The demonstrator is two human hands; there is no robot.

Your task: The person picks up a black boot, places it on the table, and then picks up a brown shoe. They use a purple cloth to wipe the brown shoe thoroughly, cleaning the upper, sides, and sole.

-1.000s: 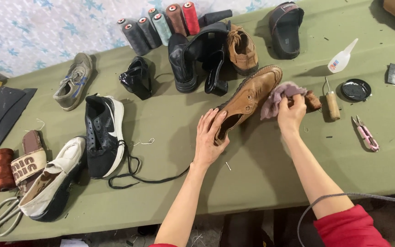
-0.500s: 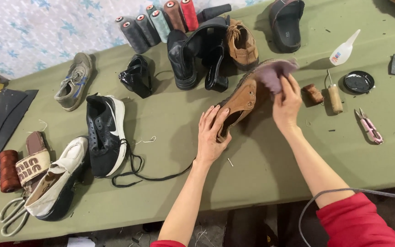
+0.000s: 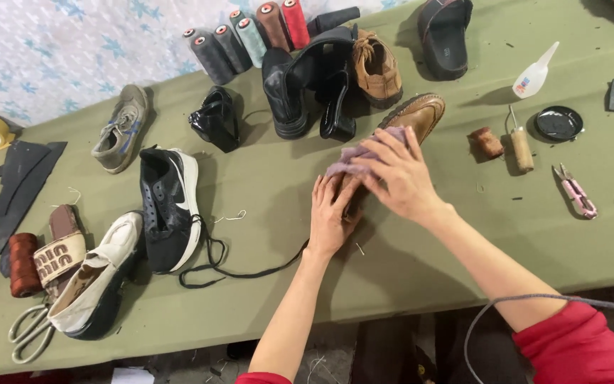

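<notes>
Looks like the wiping step: right hand presses a pinkish cloth onto the brown shoe, fingers clenched on it, while the left hand grips the heel. The shoe sits mid-tabletop, long axis diagonal, toe toward the far right corner. The next stroke probably needs that heel held steady.

shoe: tan brown
cloth: dusty mauve
table cover: olive green
sneaker: black, white sole
wall: white, blue stars

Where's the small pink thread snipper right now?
In the head view, the small pink thread snipper lies on the green table, far right, just right of the wooden-handled awl and below the black round lid.
</notes>
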